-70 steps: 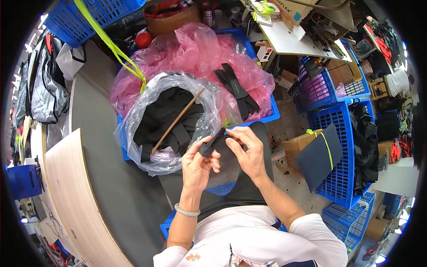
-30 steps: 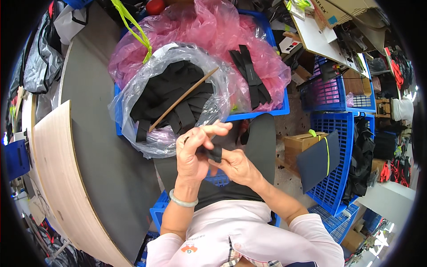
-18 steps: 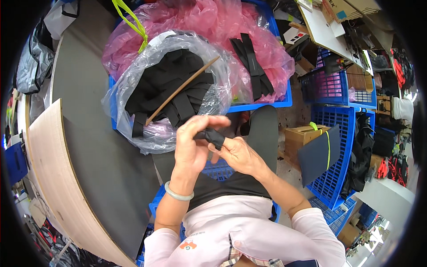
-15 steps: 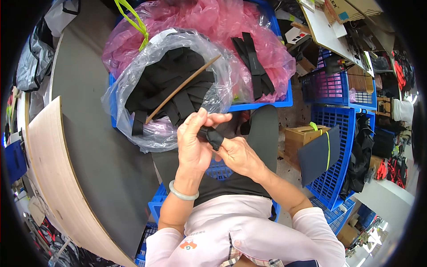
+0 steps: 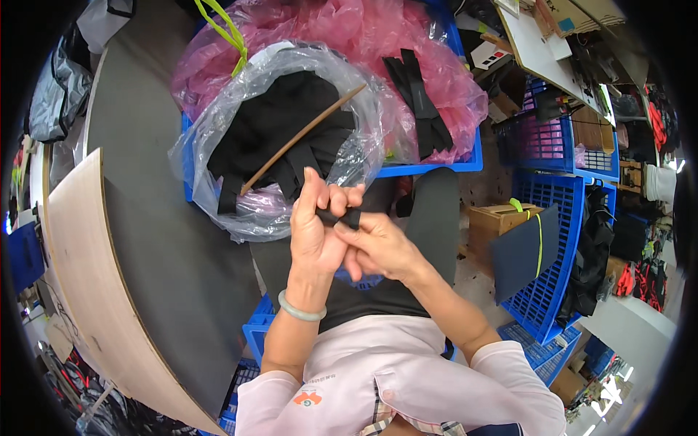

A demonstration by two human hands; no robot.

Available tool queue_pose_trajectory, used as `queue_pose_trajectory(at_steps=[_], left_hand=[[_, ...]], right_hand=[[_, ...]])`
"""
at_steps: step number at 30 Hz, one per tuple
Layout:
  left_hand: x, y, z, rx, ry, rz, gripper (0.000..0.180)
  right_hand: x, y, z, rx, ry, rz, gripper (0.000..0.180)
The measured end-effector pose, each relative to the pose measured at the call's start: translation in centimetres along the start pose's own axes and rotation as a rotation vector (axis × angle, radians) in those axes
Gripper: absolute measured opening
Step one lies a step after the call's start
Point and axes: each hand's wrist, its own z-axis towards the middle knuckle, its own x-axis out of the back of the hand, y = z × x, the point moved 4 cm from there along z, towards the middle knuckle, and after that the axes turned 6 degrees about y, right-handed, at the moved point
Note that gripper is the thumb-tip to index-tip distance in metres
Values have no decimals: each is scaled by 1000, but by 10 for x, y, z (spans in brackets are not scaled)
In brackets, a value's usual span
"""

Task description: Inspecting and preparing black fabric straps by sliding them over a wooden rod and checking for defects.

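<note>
Above my lap, a small piece of black fabric strip (image 5: pixel 350 217) is gripped between my two hands. My left hand (image 5: pixel 314 231), palm turned up and a bangle on its wrist, has its fingers curled around one end. The other end is pinched by the thumb and fingers of my right hand (image 5: pixel 384 248). Just beyond, a clear plastic bag (image 5: pixel 196 163) stands open with many black fabric strips (image 5: pixel 273 120) inside. A thin brown wooden stick (image 5: pixel 302 134) lies slantwise across them.
Pink plastic bags (image 5: pixel 313 25) fill a blue crate (image 5: pixel 436 168) ahead, with more black strips (image 5: pixel 418 102) on top. A grey work surface (image 5: pixel 167 240) with a plywood board (image 5: pixel 91 240) runs along my left. To the right are a cardboard box (image 5: pixel 483 229) and blue crates (image 5: pixel 534 291).
My right hand has turned and shifted slightly, and less of the black strip sticks up between my hands. The left fingers are more curled.
</note>
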Motion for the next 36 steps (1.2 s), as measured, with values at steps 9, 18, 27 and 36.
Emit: queue_pose_trajectory(at_steps=[9,18,27,36], left_hand=[[1,-2,1,23,137,-35,49],[34,-7,23,132,166,194,53],[45,-18,31,-7,276,375,41],[62,16,30,8,422,147,42]], right_hand=[[10,-19,-4,418,272,-60,7],[12,-4,10,695,117,-1385,37],[11,18,33,659,243,-1391,24],[-19,13,32,562,150,-1352,13]])
